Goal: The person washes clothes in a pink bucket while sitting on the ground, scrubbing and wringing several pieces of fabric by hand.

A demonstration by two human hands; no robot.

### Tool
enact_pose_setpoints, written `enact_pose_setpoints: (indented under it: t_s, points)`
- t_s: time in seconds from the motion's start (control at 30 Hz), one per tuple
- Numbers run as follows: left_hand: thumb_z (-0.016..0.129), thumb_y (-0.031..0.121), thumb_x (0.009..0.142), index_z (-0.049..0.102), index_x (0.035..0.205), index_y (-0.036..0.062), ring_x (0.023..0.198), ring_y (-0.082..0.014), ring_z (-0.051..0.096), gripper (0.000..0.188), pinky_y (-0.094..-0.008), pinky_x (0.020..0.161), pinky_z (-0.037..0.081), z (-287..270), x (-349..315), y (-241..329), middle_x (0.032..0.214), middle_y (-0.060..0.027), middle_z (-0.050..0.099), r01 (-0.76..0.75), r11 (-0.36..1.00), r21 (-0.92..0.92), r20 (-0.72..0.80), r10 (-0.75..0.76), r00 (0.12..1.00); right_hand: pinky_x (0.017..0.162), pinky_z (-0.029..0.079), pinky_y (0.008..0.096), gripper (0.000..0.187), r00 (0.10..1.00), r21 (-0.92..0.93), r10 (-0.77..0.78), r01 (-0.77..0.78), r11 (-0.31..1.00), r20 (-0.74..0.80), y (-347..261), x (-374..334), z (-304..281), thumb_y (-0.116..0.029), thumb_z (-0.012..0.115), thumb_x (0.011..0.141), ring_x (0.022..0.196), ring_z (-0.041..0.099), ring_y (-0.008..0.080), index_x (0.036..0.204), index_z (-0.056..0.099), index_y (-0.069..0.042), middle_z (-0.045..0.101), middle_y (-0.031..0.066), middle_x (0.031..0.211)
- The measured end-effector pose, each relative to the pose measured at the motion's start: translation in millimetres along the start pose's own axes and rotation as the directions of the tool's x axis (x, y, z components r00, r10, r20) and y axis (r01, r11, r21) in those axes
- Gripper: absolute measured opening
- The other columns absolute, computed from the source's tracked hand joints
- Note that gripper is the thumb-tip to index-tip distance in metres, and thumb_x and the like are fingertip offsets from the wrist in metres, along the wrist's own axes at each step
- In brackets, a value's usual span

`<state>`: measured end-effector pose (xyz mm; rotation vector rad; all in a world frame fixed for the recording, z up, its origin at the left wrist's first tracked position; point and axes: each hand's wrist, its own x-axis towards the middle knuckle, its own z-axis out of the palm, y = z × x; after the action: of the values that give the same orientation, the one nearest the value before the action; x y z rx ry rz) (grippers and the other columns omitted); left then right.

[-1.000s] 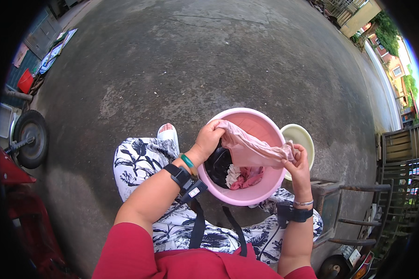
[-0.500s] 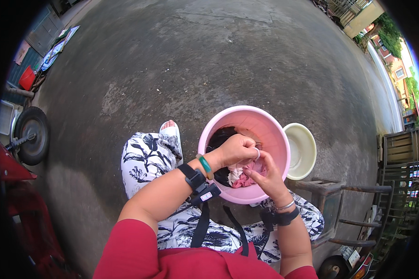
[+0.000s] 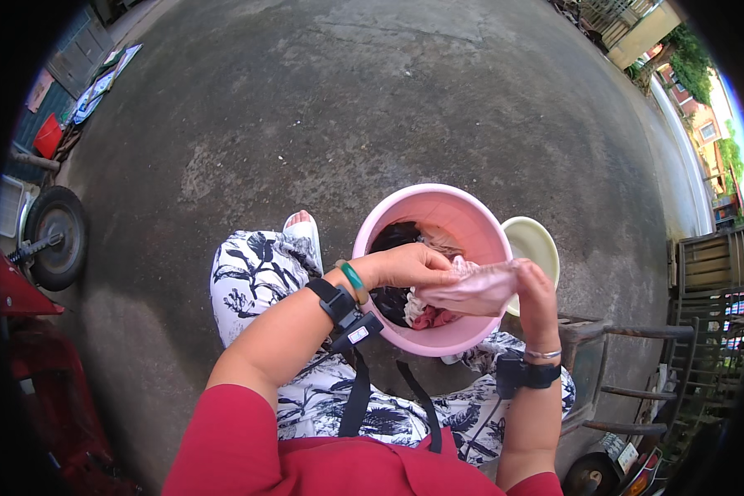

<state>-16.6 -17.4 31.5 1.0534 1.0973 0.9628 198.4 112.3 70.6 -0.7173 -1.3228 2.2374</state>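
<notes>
Pink cloth is gripped by the left hand and, farther right, the right hand, over a pink basin.

Wide fisheye view, down from my head
The left camera looks past my forearms to my left hand and right hand, close below, with grey ground reaching far ahead of them.
</notes>
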Motion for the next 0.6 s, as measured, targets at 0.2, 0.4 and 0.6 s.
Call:
enact_pose_setpoints:
  t_s: [0.2, 0.4, 0.6]
  points:
    - [0.053, 0.027, 0.089, 0.053, 0.116, 0.0042, 0.070, -0.0004, 0.048, 0.035, -0.0157, 0.057, 0.040, 0.9, 3.2, 6.5, 0.085, 0.0021, 0.057, 0.057, 0.923, -0.380, 0.046, -0.042, 0.998, 0.076, 0.046, 0.0255, 0.026, 0.974, -0.456, 0.142, -0.210, 0.865, -0.178, 33.1, 5.7, -9.5, -0.017, 0.053, 0.088, 0.086, 0.055, 0.0125, 0.108, 0.052, 0.001, 0.056, 0.0080, 0.102]
    - [0.060, 0.006, 0.082, 0.029, 0.134, 0.0095, 0.079, -0.0074, 0.055, 0.060, -0.0183, 0.063, 0.047, 7.8, -1.1, 25.3, 0.098, -0.0033, 0.053, -0.172, 0.698, -0.695, -0.081, 0.161, 0.984, 0.083, 0.042, 0.0268, 0.033, 0.946, -0.490, 0.318, -0.245, 0.837, 0.071, 48.9, 4.3, 26.4, -0.020, 0.044, 0.091, 0.098, 0.052, 0.0116, 0.118, 0.050, -0.001, 0.055, 0.0078, 0.112]
    - [0.065, 0.002, 0.076, 0.026, 0.135, 0.0079, 0.100, -0.0117, 0.051, 0.070, -0.0220, 0.076, 0.047, 1.8, -2.6, 33.8, 0.113, -0.0050, 0.049, -0.195, 0.730, -0.655, -0.161, 0.117, 0.980, 0.087, 0.040, 0.0271, 0.030, 0.962, -0.298, 0.232, -0.182, 0.937, 0.142, 52.6, 14.3, 22.3, -0.012, 0.051, 0.087, 0.100, 0.052, 0.0123, 0.115, 0.049, -0.002, 0.055, 0.0058, 0.108]
